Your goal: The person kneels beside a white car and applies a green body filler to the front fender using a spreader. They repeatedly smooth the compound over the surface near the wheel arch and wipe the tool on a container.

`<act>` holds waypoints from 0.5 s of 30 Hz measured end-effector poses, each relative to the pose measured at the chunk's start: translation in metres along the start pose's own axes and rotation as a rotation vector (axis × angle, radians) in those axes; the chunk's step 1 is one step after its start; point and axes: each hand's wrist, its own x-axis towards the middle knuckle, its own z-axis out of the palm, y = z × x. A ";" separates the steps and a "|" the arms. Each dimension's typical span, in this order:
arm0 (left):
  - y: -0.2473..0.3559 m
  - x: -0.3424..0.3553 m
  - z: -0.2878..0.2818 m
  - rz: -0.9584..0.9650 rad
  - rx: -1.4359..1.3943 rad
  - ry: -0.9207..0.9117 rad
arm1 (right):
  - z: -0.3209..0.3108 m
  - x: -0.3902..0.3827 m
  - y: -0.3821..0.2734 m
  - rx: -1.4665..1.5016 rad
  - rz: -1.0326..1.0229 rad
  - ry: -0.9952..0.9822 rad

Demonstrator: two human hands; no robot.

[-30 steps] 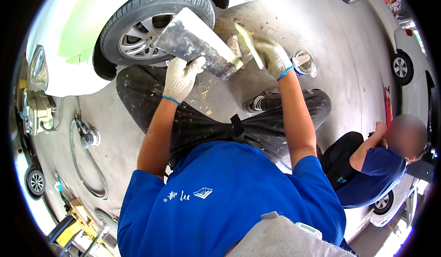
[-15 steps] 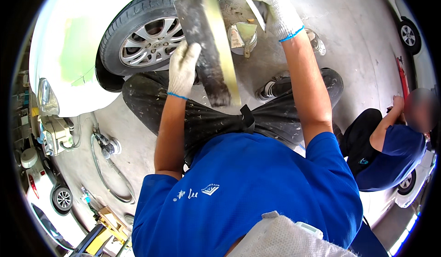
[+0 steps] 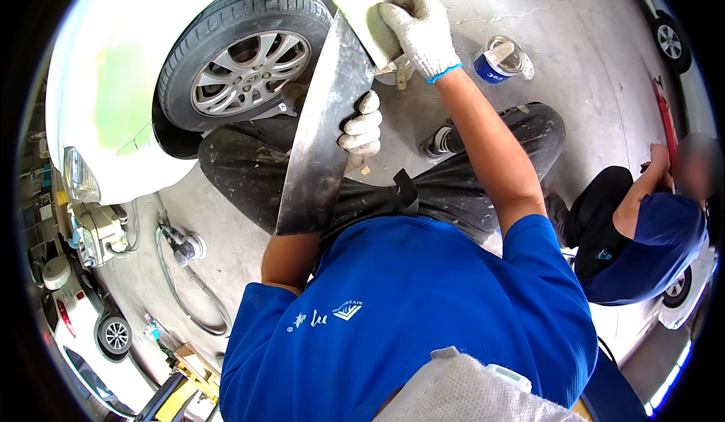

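My left hand (image 3: 362,130), in a pale work glove, grips a long dark flat board (image 3: 325,127) by its right edge; only curled fingers show there. The board is tilted, its grey face turned up. My right hand (image 3: 419,29), gloved with a blue cuff, holds a wide pale spreader (image 3: 366,13) coated in light green paste. The spreader meets the board's far end. Just left of them is the car's wheel (image 3: 253,75). Below the spreader, an open container (image 3: 396,79) is mostly hidden.
The white car body (image 3: 113,67) with a pale green patch curves along the left. A blue can (image 3: 502,60) stands on the floor at right. On the left floor lie a round sander (image 3: 189,248) and its hose. Another person (image 3: 642,226) crouches at far right.
The board has turned and tipped in my left hand, its near end swinging left. My right hand has moved left and nearer, bringing the spreader to the board's far end. The blue can has come into view.
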 end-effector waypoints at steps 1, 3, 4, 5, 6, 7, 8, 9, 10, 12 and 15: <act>0.004 -0.001 -0.002 -0.012 0.009 -0.001 | -0.002 0.000 -0.005 -0.053 -0.046 -0.020; 0.004 -0.005 -0.003 -0.008 0.011 0.017 | -0.006 0.006 -0.007 -0.080 -0.035 -0.014; 0.001 -0.002 0.002 0.003 0.004 0.035 | -0.008 0.011 -0.006 -0.081 -0.022 -0.002; 0.000 -0.001 0.004 0.015 -0.003 0.053 | -0.009 0.012 -0.006 -0.084 -0.022 0.003; 0.001 -0.001 0.002 -0.001 -0.011 0.065 | -0.008 0.009 -0.007 -0.090 -0.038 -0.001; 0.004 -0.002 -0.001 -0.015 -0.018 0.078 | -0.006 0.004 -0.009 -0.096 -0.058 -0.010; 0.005 -0.002 -0.002 -0.029 -0.025 0.091 | -0.004 0.002 -0.011 -0.103 -0.078 -0.018; 0.005 -0.003 -0.003 -0.010 -0.041 0.110 | -0.002 0.003 -0.012 -0.103 -0.081 -0.015; 0.003 -0.001 0.000 0.006 -0.059 0.125 | -0.003 0.008 -0.011 -0.106 -0.061 -0.001; 0.000 0.006 0.008 0.019 -0.037 0.176 | -0.007 0.017 -0.010 -0.105 -0.023 0.024; 0.002 0.010 0.023 0.023 0.032 0.271 | 0.001 0.006 -0.015 -0.097 -0.058 -0.010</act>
